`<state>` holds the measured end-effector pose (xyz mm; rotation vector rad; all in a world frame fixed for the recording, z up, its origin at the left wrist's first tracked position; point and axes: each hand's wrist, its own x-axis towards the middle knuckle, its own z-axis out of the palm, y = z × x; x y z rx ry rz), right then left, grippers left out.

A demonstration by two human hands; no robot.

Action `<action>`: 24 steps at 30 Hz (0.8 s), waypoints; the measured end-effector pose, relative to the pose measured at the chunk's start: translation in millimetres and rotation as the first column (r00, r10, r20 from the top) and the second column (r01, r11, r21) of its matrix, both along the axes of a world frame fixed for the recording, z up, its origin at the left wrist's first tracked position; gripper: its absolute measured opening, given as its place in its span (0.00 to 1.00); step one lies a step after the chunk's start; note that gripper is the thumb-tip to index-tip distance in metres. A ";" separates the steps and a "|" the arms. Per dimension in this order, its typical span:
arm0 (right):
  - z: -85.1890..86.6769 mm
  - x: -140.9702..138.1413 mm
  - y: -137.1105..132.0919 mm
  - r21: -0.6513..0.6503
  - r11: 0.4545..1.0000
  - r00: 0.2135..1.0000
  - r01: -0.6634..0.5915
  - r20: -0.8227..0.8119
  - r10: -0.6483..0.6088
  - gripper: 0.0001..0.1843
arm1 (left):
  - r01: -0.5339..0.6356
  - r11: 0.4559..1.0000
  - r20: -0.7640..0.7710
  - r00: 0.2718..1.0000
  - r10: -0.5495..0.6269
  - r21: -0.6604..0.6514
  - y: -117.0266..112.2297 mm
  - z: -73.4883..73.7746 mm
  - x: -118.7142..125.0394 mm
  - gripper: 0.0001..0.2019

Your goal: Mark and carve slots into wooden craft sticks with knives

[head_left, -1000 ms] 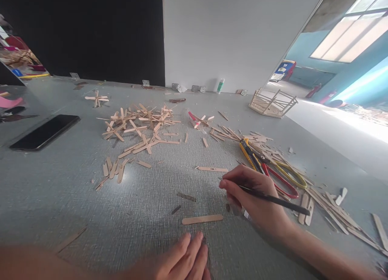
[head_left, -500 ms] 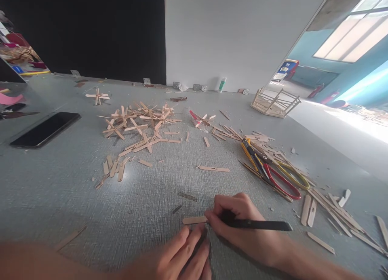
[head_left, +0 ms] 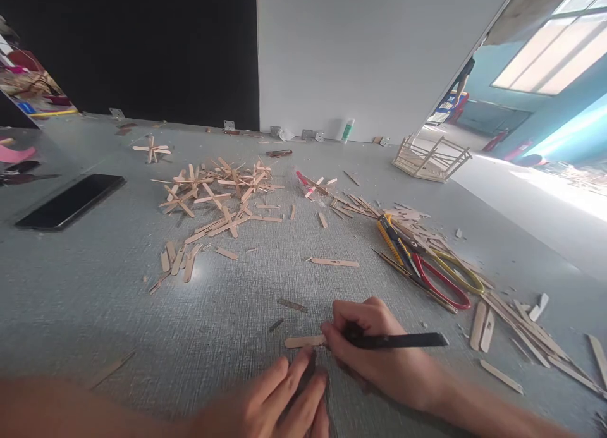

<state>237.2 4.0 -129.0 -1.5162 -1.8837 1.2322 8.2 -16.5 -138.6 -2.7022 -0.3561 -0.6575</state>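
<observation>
On the table just in front of me lies a wooden craft stick [head_left: 303, 342]. My left hand [head_left: 287, 397] reaches in from below, its fingers stretched out and spread, one fingertip touching the stick's near edge. My right hand [head_left: 374, 343] is closed around a slim black pen-shaped tool [head_left: 408, 340] at the stick's right end. The tool's tip and that end of the stick are covered by my fingers. Two thin dark strips, one longer [head_left: 293, 306] and one short [head_left: 276, 325], lie just beyond the stick. Farther off is another craft stick [head_left: 334, 262] with a small notch in its middle.
Crossed stick pieces [head_left: 215, 198] are heaped at centre left. Rightward lie scissors [head_left: 441, 280], a yellow utility knife [head_left: 392, 241] and loose sticks [head_left: 521, 330]. A phone [head_left: 71, 202] rests on the left. A stick frame [head_left: 431, 160] and a glue tube [head_left: 348, 131] stand at the back.
My left fingers have shifted slightly, with one fingertip now farther onto the stick. My right hand and the black tool have tilted and moved a little. A person's arm appears in the right background.
</observation>
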 end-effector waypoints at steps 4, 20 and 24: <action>-0.1 0.0 0.5 -0.006 1.000 1.000 -0.013 -0.024 0.013 0.20 | -0.023 1.000 0.001 1.000 0.023 -0.014 1.5 0.4 1.6 0.14; -5.2 1.4 -0.4 -0.027 1.000 0.997 0.005 -0.081 -0.007 0.20 | -0.012 1.000 -0.013 1.000 0.012 -0.002 0.3 1.4 -0.1 0.13; -3.6 0.4 -0.1 -0.012 1.000 0.997 -0.002 -0.083 0.001 0.21 | -0.001 1.000 -0.062 0.998 0.001 0.007 1.1 5.2 -0.7 0.13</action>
